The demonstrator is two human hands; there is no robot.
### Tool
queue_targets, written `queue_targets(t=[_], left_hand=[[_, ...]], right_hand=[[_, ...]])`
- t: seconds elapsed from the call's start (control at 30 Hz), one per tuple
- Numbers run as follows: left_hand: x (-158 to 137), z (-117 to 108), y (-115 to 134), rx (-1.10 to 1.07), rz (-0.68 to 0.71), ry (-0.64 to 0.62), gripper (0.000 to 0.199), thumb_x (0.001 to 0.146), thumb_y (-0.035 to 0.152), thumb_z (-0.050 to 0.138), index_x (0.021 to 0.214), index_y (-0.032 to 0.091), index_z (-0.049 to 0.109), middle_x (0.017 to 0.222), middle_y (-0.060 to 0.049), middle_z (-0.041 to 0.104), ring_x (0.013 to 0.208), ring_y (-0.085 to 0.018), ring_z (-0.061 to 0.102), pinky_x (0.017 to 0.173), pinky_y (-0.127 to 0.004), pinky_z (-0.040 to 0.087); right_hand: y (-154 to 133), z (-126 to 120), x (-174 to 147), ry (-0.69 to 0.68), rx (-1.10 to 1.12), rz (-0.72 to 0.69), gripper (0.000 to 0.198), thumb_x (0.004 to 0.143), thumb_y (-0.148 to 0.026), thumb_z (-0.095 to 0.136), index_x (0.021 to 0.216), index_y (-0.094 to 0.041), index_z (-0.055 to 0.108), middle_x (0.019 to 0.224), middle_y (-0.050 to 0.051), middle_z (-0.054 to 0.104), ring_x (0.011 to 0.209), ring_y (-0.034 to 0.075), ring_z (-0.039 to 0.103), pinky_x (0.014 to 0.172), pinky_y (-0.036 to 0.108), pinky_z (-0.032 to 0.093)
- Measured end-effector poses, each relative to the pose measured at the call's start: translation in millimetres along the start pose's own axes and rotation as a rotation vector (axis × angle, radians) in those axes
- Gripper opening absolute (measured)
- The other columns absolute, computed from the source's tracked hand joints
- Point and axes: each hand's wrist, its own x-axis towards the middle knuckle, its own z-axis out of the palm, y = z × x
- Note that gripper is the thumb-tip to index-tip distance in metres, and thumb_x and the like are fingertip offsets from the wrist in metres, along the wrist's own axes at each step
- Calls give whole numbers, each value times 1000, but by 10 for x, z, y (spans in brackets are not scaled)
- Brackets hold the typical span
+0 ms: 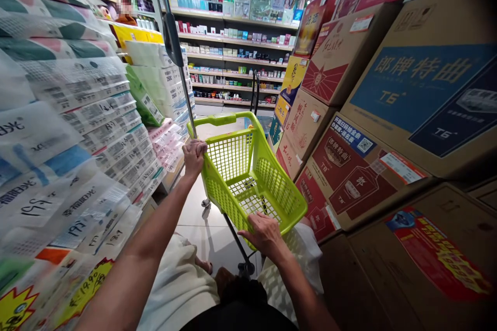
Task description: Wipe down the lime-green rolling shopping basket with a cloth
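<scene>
A lime-green shopping cart (277, 183) with a latticed plastic basket stands at a slant in front of me, its grid floor visible from above. My left hand (194, 158) is closed around the basket's upper left corner, where a tall grey pole (187, 90) rises out of view. Over the near rim, the fingers of my right hand (264, 232) are curled inward, with the thumb lying along the outside. Below the basket, a dark leg runs down to a caster wheel (246, 268) close to my feet.
Stacked tissue packs (89, 77) line the left side. Tall piles of cardboard boxes (382, 176) crowd close on the right. Ahead stand shelves of small cosmetics (236, 41) and a dark upright handle (254, 93). Tiled floor (215, 235) shows beneath the cart.
</scene>
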Motion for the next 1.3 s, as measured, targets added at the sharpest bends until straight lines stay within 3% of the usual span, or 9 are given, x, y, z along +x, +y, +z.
queue_targets(t=[0.1,0.17,0.33,0.4,0.6,0.8,0.97,1.17,1.3], left_hand=[[-615,31,4,-41,77,-105,12,85,21,60,94,21,68,109,-12,55,105,-29,56,106,-56,53],[-747,27,23,-37,136,-192,18,85,22,61,100,23,71,113,-11,56,108,-29,57,107,-56,53],[-213,-39,78,78,42,-100,19,81,20,64,98,20,73,111,-12,53,105,-32,58,106,-59,52],[-236,-15,125,85,28,-107,19,81,19,64,98,19,73,113,-13,53,106,-32,58,107,-59,51],[-1262,83,293,-39,169,-347,26,81,15,61,100,23,76,111,-11,57,103,-28,59,103,-53,56],[-1199,86,445,-15,52,-241,22,79,15,65,96,22,76,108,-11,56,97,-28,58,98,-55,57],[-1835,124,672,-89,142,-400,33,81,10,60,105,25,77,113,-11,58,105,-29,59,99,-51,57],[-2197,169,782,-68,18,-236,25,88,19,65,110,25,75,113,-10,56,100,-28,62,96,-51,59],[-2729,189,947,-121,149,-350,31,94,22,62,123,28,72,117,-12,56,107,-27,65,95,-47,61]], right_hand=[[40,-24,-41,2,35,8,37,102,-58,57,89,-24,59,75,2,69,74,19,67,95,32,50],[53,-68,-55,-9,56,18,37,104,-56,54,88,-23,60,75,2,69,73,18,66,99,33,49],[61,-169,-51,-18,175,139,35,110,-43,39,100,-23,66,90,5,77,86,19,71,113,38,43],[76,-178,-64,37,232,211,40,112,-40,31,110,-23,67,104,8,78,97,20,73,114,39,43],[167,-209,-151,179,371,382,53,111,-41,21,121,-22,69,110,10,78,104,22,73,114,41,44],[234,-272,-168,293,556,547,65,109,-54,13,118,-24,71,109,10,79,106,24,73,99,40,51],[245,-306,-168,344,623,617,70,108,-60,12,117,-24,71,109,9,79,110,25,72,100,41,50],[332,-399,-184,393,643,661,74,106,-65,12,114,-20,71,107,10,79,108,25,72,101,42,50],[416,-372,-252,419,709,728,75,105,-66,11,111,-21,71,105,9,78,107,24,71,101,41,49]])
